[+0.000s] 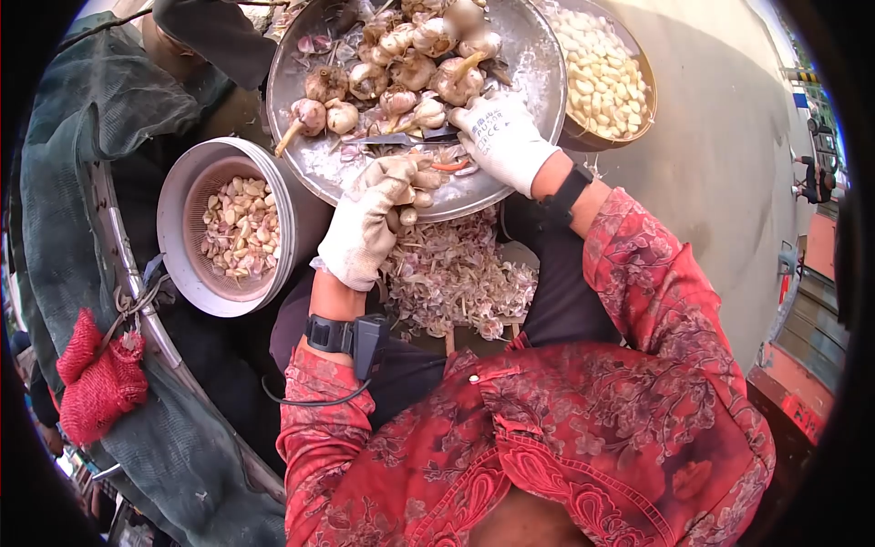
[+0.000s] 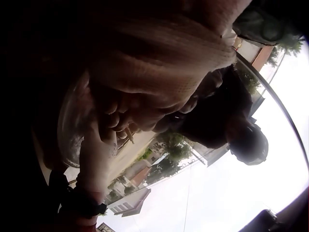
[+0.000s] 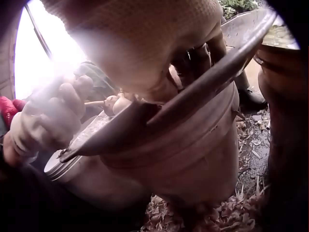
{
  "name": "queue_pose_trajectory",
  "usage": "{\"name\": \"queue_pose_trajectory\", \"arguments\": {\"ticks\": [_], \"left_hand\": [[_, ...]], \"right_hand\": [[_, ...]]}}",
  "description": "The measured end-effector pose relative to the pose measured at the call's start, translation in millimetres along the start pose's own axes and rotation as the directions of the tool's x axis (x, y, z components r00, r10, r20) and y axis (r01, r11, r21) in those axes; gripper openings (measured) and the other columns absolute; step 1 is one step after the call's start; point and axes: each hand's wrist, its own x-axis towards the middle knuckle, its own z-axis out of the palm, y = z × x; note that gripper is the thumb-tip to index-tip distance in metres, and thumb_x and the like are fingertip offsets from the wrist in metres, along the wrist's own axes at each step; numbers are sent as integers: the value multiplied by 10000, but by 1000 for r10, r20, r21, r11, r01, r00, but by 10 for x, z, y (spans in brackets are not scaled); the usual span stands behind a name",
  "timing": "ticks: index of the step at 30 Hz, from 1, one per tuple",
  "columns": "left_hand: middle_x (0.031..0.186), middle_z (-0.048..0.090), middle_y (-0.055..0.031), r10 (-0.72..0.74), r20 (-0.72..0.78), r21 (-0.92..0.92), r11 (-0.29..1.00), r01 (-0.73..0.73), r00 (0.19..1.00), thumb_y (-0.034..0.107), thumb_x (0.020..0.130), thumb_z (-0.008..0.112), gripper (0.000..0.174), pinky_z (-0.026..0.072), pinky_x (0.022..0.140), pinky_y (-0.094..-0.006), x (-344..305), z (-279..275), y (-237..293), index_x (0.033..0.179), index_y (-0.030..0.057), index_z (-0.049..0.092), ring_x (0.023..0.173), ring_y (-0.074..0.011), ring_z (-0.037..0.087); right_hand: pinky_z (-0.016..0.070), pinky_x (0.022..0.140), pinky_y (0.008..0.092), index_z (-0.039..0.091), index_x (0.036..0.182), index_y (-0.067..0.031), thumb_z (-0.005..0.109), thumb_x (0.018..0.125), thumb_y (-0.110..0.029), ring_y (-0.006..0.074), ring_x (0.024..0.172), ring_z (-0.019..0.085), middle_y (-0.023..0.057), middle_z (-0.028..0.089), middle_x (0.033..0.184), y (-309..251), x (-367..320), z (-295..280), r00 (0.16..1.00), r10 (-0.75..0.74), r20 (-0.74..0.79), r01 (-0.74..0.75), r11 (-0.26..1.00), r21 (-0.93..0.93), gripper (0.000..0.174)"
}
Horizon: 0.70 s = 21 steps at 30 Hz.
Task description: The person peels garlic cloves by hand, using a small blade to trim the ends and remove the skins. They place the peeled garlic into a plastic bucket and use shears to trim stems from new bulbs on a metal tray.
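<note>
Both hands wear pale gloves and work at a metal basin (image 1: 310, 169) of unpeeled garlic bulbs (image 1: 415, 68). The left hand (image 1: 360, 223) is over the basin's near edge, fingers curled about a piece of garlic that they mostly hide; a thin stem (image 2: 129, 135) pokes out beneath them in the left wrist view. Inside the basin, the right hand (image 1: 510, 141) grips a knife (image 1: 387, 139) by its dark handle, the blade pointing left toward the left hand. An orange-red strip (image 1: 450, 167) lies just under that hand. In the right wrist view its curled fingers (image 3: 193, 63) are in shadow.
A white bucket (image 1: 287, 237) with peeled cloves in an inner basket stands at left. At upper right is a bowl of white cloves (image 1: 606, 82). Garlic skins (image 1: 460, 278) pile below the basin. A red mesh bag (image 1: 100, 378) hangs on netting at left. Another person's leg (image 1: 214, 41) shows beyond.
</note>
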Motion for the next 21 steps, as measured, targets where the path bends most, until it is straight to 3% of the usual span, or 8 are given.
{"name": "queue_pose_trajectory", "arguments": {"ticks": [2, 10, 13, 15, 16, 18, 19, 21], "left_hand": [[959, 680, -64, 11, -14, 21, 1000, -11, 1000, 211, 983, 544, 299, 434, 643, -188, -4, 17, 39, 1205, 10, 549, 784, -83, 598], [1007, 662, -44, 123, -119, 209, 973, -97, 985, 187, 976, 576, 298, 441, 694, -198, -117, 168, 56, 1210, 3, 569, 830, -95, 595], [1034, 656, -39, 258, -142, 345, 918, -197, 956, 173, 954, 613, 289, 447, 738, -191, -198, 310, 47, 1192, 11, 585, 872, -76, 593], [1102, 630, -70, 335, -137, 481, 845, -233, 932, 85, 898, 675, 311, 475, 881, -232, -235, 360, -7, 1180, -5, 578, 970, -106, 605], [1102, 619, -63, 333, -142, 447, 862, -240, 932, 31, 892, 654, 292, 464, 897, -233, -296, 468, -4, 1169, -16, 574, 1006, -102, 588], [1056, 616, -30, 543, 80, 743, 526, -413, 836, 27, 893, 637, 229, 464, 833, -233, -300, 386, -136, 1117, -1, 601, 914, -108, 577], [1039, 613, -30, 412, -38, 650, 702, -291, 910, -13, 886, 616, 250, 465, 812, -213, -355, 381, -192, 1134, -9, 581, 913, -92, 572], [1057, 608, -38, 372, -24, 429, 842, -326, 928, -34, 882, 607, 281, 468, 802, -200, -454, 420, -281, 1160, -19, 564, 913, -88, 572]], "right_hand": [[462, 777, 470, 633, 976, -92, 552, 843, -205, 324, 897, 641, 136, 654, 906, 18, 7, -21, 1000, -12, 29, 12, 1000, -15, 193], [463, 883, 446, 565, 1134, 29, 536, 854, -271, 392, 1013, 601, 248, 638, 1023, 69, -219, -338, 992, 123, -17, -99, 863, 495, 412], [462, 774, 308, 566, 1087, 60, 606, 885, -206, 158, 860, 560, 110, 613, 922, -109, -335, -492, 995, 79, 65, -98, 560, 823, 337], [446, 697, 272, 588, 1061, 44, 630, 915, -270, 108, 803, 521, 55, 585, 889, -302, -451, -730, 956, 23, 294, -287, 302, 909, 349], [410, 628, 232, 607, 1030, 30, 666, 907, -320, 70, 732, 479, 8, 553, 839, -339, -474, -600, 982, -2, 188, -179, 289, 940, 376], [390, 601, 220, 616, 1019, 33, 685, 895, -314, 51, 691, 460, -19, 545, 805, -437, -585, -701, 948, -13, 318, -313, 141, 939, 376], [401, 608, 212, 630, 1032, 24, 688, 892, -305, 37, 675, 467, -30, 555, 790, -487, -636, -692, 971, 11, 238, -237, 146, 960, 362], [405, 608, 206, 634, 1049, 15, 682, 895, -291, 38, 675, 478, -32, 563, 797, -513, -732, -607, 965, -10, 263, -262, 62, 963, 346]]}}
